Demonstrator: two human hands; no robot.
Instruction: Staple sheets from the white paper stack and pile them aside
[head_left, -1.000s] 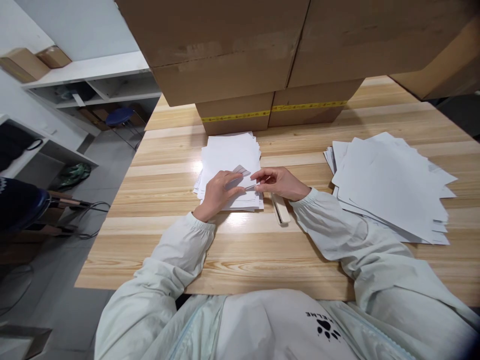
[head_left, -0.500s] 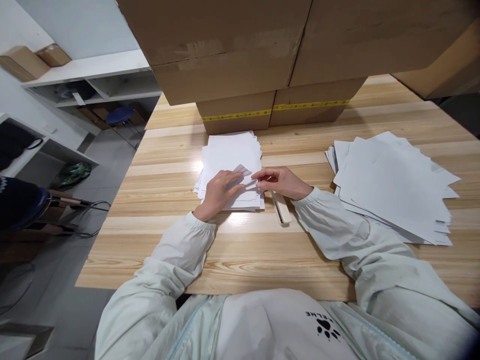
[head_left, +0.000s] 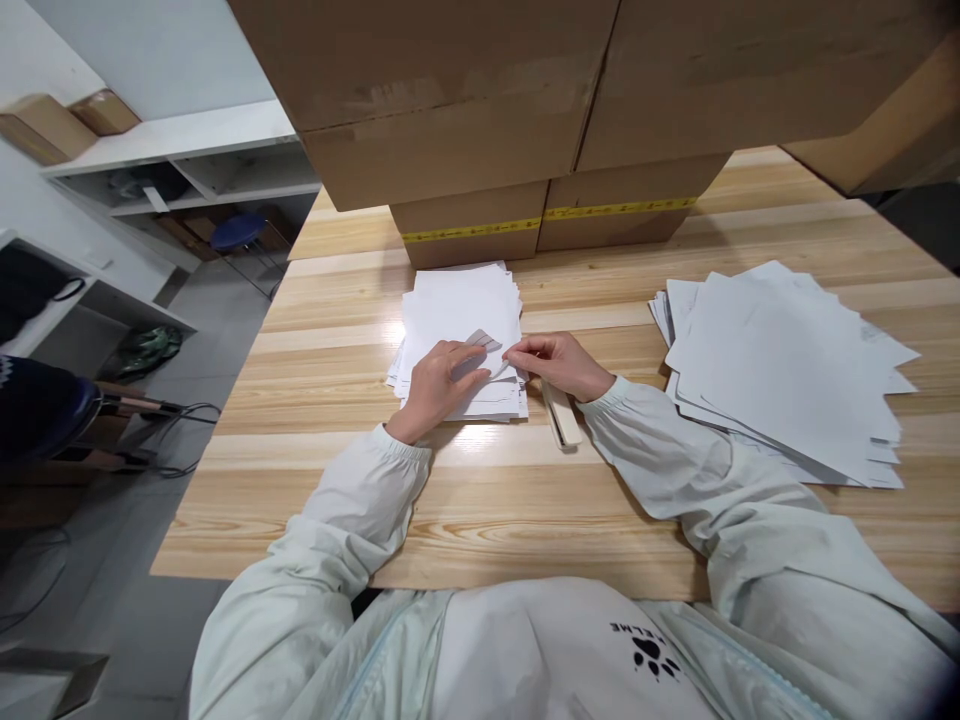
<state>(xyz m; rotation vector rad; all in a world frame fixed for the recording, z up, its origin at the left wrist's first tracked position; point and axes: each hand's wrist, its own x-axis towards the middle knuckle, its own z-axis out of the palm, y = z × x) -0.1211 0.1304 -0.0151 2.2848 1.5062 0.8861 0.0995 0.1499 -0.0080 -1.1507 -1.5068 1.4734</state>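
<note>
1. Small stack of white sheets (head_left: pixel 461 310) lying flat on the wooden table (head_left: pixel 525 500), at about 12 o'clock from the body, just in front of the cardboard boxes (head_left: pixel 480 120).
2. Top sheet partly folded, a grey-printed flap (head_left: pixel 482 341) lifted near the stack's near edge.
3. Likely very light, thin and floppy; smooth enough to slide on the sheets below; prone to creasing or tearing if pulled hard. Best taken at an edge or corner with fingertips, the rest pinned flat.
4. Left hand (head_left: pixel 439 385) resting palm-down on the near part of the stack, fingers spread forward, thumb toward 3 o'clock, pressing the paper down rather than closing on it.
5. Right hand (head_left: pixel 559 362) coming in from 3 o'clock, knuckles up, wrist low on the table, fingertips pinched on the sheet's right edge beside the flap.
6. Both hands close together, fingertips nearly meeting over the fold.
7. Flat pale tool (head_left: pixel 561 415) lying on the table just under the right wrist, untouched as far as visible.
8. Larger loose pile of white sheets (head_left: pixel 780 365) at about 2 o'clock, well apart from both hands.
</note>
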